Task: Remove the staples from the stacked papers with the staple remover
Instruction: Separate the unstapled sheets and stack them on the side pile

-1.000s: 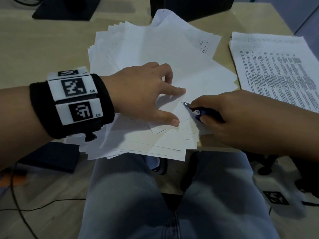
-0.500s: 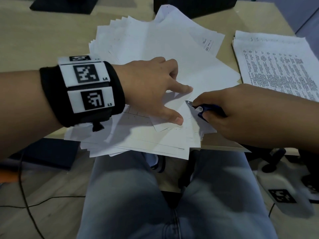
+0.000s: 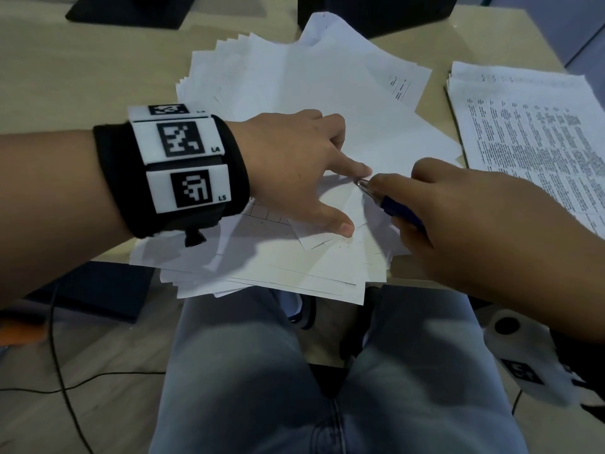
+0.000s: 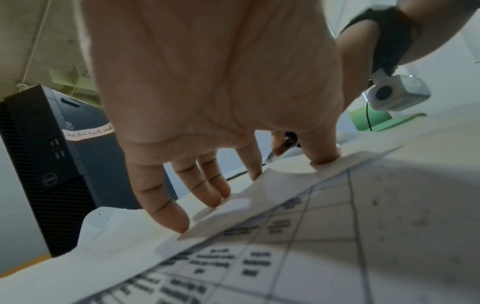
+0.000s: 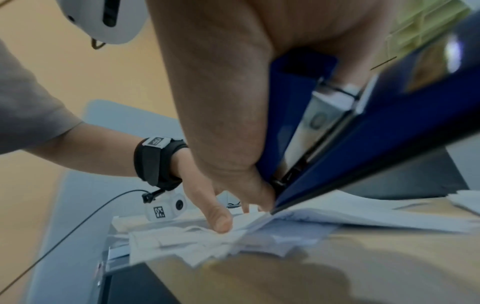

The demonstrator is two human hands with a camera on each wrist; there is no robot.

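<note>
A fanned pile of white papers [image 3: 294,93] lies on the wooden desk at its near edge. My left hand [image 3: 304,172] presses down on the pile's near right corner with spread fingers, index fingertip [image 3: 363,168] and thumb [image 3: 343,228] flat on the sheets. My right hand [image 3: 458,221] grips a blue staple remover [image 3: 397,211], whose metal tip [image 3: 362,184] touches the paper just beside the left index fingertip. In the left wrist view the fingers [image 4: 176,218] rest on the papers [image 4: 285,236], the tool tip [image 4: 272,157] behind them. In the right wrist view the blue staple remover [image 5: 350,164] meets the paper corner [image 5: 270,212].
A second stack of printed sheets [image 3: 537,139] lies at the right of the desk. A black computer case [image 4: 52,164] and a black monitor base [image 3: 131,11] stand at the back. My knees in jeans [image 3: 327,371] are under the desk edge.
The right hand has moved the staple remover's tip up and left until it meets the left index fingertip. The left hand has stayed pressed on the papers.
</note>
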